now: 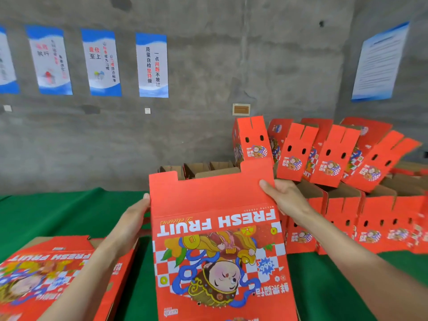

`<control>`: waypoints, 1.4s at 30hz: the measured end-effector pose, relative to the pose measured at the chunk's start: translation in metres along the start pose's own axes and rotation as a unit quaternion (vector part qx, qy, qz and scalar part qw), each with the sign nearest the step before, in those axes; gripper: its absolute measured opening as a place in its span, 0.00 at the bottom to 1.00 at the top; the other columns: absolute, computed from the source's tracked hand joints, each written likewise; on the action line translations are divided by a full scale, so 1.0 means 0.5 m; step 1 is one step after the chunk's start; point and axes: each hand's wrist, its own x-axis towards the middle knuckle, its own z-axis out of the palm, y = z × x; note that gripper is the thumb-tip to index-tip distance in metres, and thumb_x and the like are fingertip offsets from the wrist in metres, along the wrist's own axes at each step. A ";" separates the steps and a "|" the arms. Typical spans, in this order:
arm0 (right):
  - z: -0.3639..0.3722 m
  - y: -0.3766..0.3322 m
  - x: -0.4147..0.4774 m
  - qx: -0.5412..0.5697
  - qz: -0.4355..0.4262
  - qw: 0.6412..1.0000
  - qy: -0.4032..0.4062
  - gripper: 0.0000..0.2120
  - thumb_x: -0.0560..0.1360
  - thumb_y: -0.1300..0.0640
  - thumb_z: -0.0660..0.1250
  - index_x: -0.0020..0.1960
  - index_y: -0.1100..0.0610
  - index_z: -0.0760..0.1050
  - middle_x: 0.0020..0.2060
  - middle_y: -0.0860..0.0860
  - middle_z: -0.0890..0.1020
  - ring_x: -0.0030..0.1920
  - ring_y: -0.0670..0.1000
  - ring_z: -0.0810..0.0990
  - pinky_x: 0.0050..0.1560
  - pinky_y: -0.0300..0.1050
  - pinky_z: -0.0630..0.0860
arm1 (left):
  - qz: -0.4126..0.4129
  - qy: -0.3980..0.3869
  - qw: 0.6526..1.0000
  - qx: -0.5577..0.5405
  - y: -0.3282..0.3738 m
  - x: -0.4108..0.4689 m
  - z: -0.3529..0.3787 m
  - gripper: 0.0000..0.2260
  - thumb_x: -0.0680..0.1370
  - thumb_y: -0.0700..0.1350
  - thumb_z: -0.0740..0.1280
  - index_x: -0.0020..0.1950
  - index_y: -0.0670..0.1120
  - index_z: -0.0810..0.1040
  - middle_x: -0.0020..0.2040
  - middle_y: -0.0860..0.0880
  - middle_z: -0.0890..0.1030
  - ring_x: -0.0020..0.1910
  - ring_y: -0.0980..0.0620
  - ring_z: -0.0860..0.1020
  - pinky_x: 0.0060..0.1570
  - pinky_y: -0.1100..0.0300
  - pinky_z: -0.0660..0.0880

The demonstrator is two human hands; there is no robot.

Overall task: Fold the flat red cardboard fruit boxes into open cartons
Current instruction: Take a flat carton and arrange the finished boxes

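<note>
I hold a red fruit box [217,246] upright in front of me, its "FRESH FRUIT" print upside down and its plain top flap raised. My left hand [132,223] grips the box's left edge, thumb at the front. My right hand [284,200] grips the upper right corner of the flap, thumb on its front face. A stack of flat red boxes [46,269] lies at the lower left under my left forearm.
Several folded open red cartons [335,158] are piled at the right, some leaning on top, others standing in a row [370,223]. A green cloth [58,209] covers the table. A grey concrete wall with posters [151,66] stands behind.
</note>
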 end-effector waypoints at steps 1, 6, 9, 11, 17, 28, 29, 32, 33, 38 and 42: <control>-0.002 0.003 -0.006 0.000 -0.009 1.000 0.006 0.17 0.79 0.49 0.62 0.34 0.55 0.74 0.19 0.42 0.74 0.21 0.38 0.71 0.24 0.30 0.63 | -0.011 0.007 1.000 -0.003 0.004 0.002 -0.001 0.24 0.81 0.61 0.52 0.41 0.53 0.84 0.43 0.47 0.85 0.38 0.50 0.84 0.40 0.52 0.75; -0.009 0.021 -0.052 0.014 -0.044 0.999 0.026 0.25 0.76 0.45 0.63 0.42 0.70 0.75 0.37 0.65 0.82 0.36 0.59 0.81 0.40 0.55 0.76 | -0.010 0.012 0.998 0.065 0.010 -0.001 -0.003 0.05 0.80 0.46 0.62 0.52 0.52 0.77 0.40 0.46 0.85 0.39 0.43 0.84 0.31 0.56 0.78; -0.013 0.042 -0.090 0.035 -0.054 0.997 0.034 0.36 0.71 0.36 0.63 0.43 0.74 0.73 0.38 0.69 0.79 0.33 0.55 0.77 0.36 0.51 0.72 | 0.014 -0.045 0.993 0.110 0.018 -0.029 -0.005 0.10 0.80 0.40 0.62 0.54 0.55 0.78 0.40 0.44 0.85 0.37 0.44 0.84 0.30 0.58 0.79; -0.012 0.062 -0.116 0.049 -0.038 0.997 0.036 0.35 0.70 0.36 0.64 0.38 0.71 0.70 0.29 0.64 0.76 0.30 0.49 0.74 0.33 0.45 0.69 | 0.026 -0.091 0.981 0.167 0.013 -0.046 -0.001 0.18 0.80 0.35 0.59 0.44 0.55 0.83 0.36 0.47 0.85 0.34 0.51 0.84 0.30 0.62 0.78; -0.017 0.115 -0.172 0.041 0.011 0.999 0.007 0.22 0.70 0.41 0.61 0.32 0.60 0.66 0.18 0.43 0.72 0.20 0.39 0.70 0.24 0.30 0.64 | 0.015 -0.092 0.964 0.247 -0.035 -0.087 0.041 0.18 0.77 0.30 0.60 0.35 0.47 0.82 0.32 0.53 0.83 0.32 0.59 0.78 0.36 0.60 0.76; -0.051 0.186 -0.236 0.047 0.094 0.994 -0.033 0.25 0.79 0.49 0.60 0.43 0.74 0.75 0.43 0.69 0.81 0.43 0.63 0.81 0.51 0.52 0.75 | 0.063 0.241 0.965 0.080 -0.140 -0.167 0.187 0.19 0.75 0.32 0.54 0.46 0.52 0.81 0.39 0.55 0.82 0.33 0.64 0.78 0.34 0.67 0.73; -0.052 0.187 -0.235 0.050 0.105 0.993 -0.010 0.26 0.78 0.46 0.60 0.36 0.68 0.76 0.35 0.65 0.80 0.36 0.57 0.79 0.45 0.47 0.72 | 0.066 0.254 0.963 0.069 -0.137 -0.169 0.196 0.19 0.75 0.33 0.54 0.49 0.51 0.81 0.43 0.53 0.83 0.36 0.63 0.78 0.38 0.64 0.74; -0.049 0.179 -0.229 0.057 0.153 0.984 0.069 0.30 0.75 0.37 0.59 0.19 0.50 0.58 0.19 0.44 0.63 0.22 0.43 0.62 0.26 0.34 0.59 | 0.071 0.273 0.957 0.066 -0.126 -0.169 0.214 0.20 0.75 0.35 0.54 0.58 0.47 0.81 0.51 0.49 0.83 0.45 0.51 0.80 0.49 0.54 0.76; -0.047 0.179 -0.227 0.043 0.161 0.983 0.078 0.33 0.75 0.38 0.60 0.18 0.51 0.54 0.18 0.42 0.59 0.20 0.43 0.58 0.23 0.33 0.55 | 0.068 0.277 0.956 0.072 -0.123 -0.169 0.218 0.20 0.76 0.35 0.54 0.60 0.45 0.80 0.54 0.48 0.82 0.49 0.49 0.80 0.53 0.52 0.76; -0.035 0.188 -0.228 0.006 0.154 0.985 0.074 0.35 0.76 0.43 0.65 0.19 0.52 0.50 0.18 0.42 0.54 0.20 0.45 0.53 0.22 0.35 0.52 | 0.070 0.256 0.962 0.070 -0.137 -0.181 0.211 0.17 0.80 0.49 0.56 0.49 0.41 0.81 0.44 0.47 0.81 0.45 0.53 0.74 0.47 0.59 0.70; -0.031 0.197 -0.226 0.017 0.146 0.988 0.048 0.29 0.77 0.46 0.64 0.24 0.62 0.63 0.24 0.57 0.66 0.26 0.54 0.64 0.32 0.45 0.62 | 0.051 0.228 0.970 0.061 -0.139 -0.191 0.207 0.19 0.79 0.54 0.64 0.63 0.42 0.77 0.59 0.47 0.80 0.55 0.60 0.76 0.56 0.61 0.71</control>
